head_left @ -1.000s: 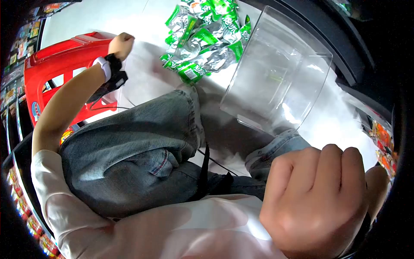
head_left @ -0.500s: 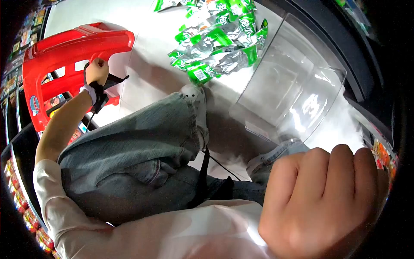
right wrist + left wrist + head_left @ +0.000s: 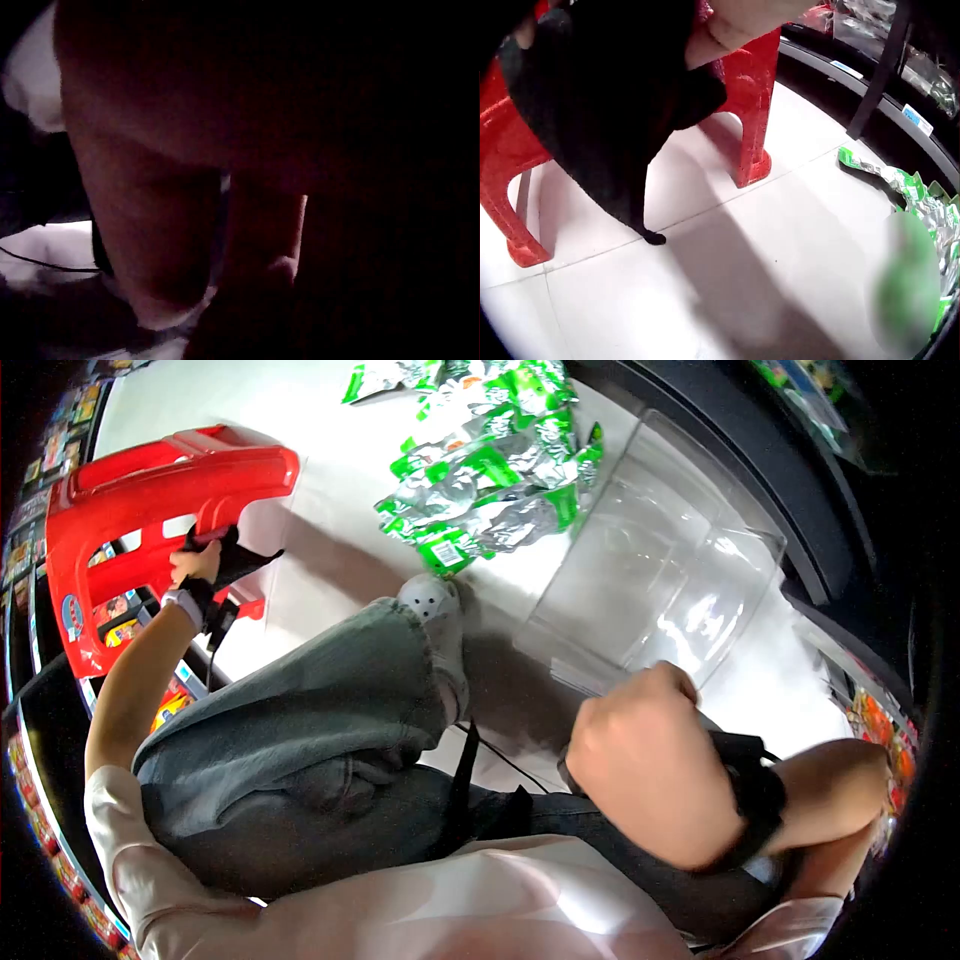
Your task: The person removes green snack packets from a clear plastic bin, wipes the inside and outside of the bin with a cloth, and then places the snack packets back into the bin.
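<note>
In the head view my left hand (image 3: 195,563) is at the side of a red plastic stool (image 3: 85,510), fingers curled round a black cloth (image 3: 240,560). The left wrist view shows that black cloth (image 3: 592,127) hanging to a point below the hand (image 3: 739,26), in front of the stool's red legs (image 3: 754,112). My right hand (image 3: 655,770) is above my leg, back of the hand up, beside a clear plastic bin (image 3: 650,550). Dark, bent fingers (image 3: 165,262) hang loosely in the right wrist view; no held thing shows.
Green and silver packets (image 3: 480,480) lie piled on the white floor (image 3: 330,470), between stool and bin. A black shelf edge (image 3: 790,510) curves past the bin. My shoe (image 3: 435,610) points at the packets. Shelves of goods (image 3: 880,730) stand at both sides.
My left hand has moved left, from the stool's far end to its side, and the black cloth now shows at the fingers. My right hand has drawn left and away from the camera.
</note>
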`<control>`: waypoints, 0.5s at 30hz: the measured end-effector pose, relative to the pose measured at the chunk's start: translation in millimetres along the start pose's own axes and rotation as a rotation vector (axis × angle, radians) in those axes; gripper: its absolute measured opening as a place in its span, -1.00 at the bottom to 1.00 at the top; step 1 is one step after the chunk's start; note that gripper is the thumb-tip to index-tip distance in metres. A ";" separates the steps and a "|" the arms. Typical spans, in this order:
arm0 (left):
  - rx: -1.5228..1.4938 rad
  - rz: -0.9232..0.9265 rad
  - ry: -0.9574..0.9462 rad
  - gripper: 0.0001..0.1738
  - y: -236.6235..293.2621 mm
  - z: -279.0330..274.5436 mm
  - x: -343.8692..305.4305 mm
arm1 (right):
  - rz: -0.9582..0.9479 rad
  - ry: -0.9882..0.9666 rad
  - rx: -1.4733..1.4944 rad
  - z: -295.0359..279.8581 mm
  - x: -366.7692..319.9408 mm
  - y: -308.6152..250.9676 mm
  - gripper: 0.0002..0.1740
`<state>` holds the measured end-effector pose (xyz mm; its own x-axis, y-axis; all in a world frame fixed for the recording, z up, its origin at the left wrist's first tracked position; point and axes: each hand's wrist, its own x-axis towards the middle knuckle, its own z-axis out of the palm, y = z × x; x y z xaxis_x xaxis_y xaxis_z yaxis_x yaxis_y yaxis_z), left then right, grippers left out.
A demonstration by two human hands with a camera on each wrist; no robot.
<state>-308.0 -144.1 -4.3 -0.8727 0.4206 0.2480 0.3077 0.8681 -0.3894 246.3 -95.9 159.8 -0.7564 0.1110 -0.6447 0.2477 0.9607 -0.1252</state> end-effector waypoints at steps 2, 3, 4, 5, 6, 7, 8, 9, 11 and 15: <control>0.016 0.046 -0.213 -0.09 -3.8 -11.4 18.2 | -0.034 -0.097 0.034 26.1 8.3 -0.7 -0.86; -0.013 0.123 -0.297 -0.14 -11.3 -12.1 27.2 | -0.018 -0.117 0.016 38.7 10.6 -3.1 -0.87; -0.013 0.143 -0.223 -0.21 -14.1 -13.6 25.5 | -0.003 -0.139 0.002 49.1 11.1 -4.9 -0.87; -0.016 0.159 -0.146 -0.27 -18.4 -11.7 24.2 | 0.013 -0.156 0.007 57.3 10.5 -5.4 -0.87; -0.030 0.154 -0.074 -0.33 -26.5 0.4 32.9 | -0.030 -0.166 -0.011 63.9 10.0 -5.6 -0.87; -0.044 0.148 0.000 -0.39 -35.4 12.9 43.2 | -0.075 -0.174 -0.027 67.9 8.7 -5.8 -0.86; -0.085 0.151 -0.008 -0.39 -41.6 15.0 48.7 | -0.120 -0.192 0.002 69.4 7.7 -4.5 -0.87; -0.126 0.154 -0.014 -0.40 -41.0 6.4 44.9 | -0.109 -0.198 0.012 71.3 7.8 -4.0 -0.87; -0.397 0.056 0.153 -0.37 -32.7 -6.9 12.7 | -0.159 -0.169 0.064 78.5 10.0 -2.2 -0.88; -1.262 0.126 -0.190 -0.67 5.6 -65.0 -81.6 | -0.074 -0.011 0.250 88.9 20.0 10.4 -0.89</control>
<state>-210.5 -156.5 30.9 -0.8197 0.5638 0.1007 0.4451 0.5165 0.7315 287.6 -106.3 78.5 -0.7718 0.0390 -0.6347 0.3352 0.8731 -0.3540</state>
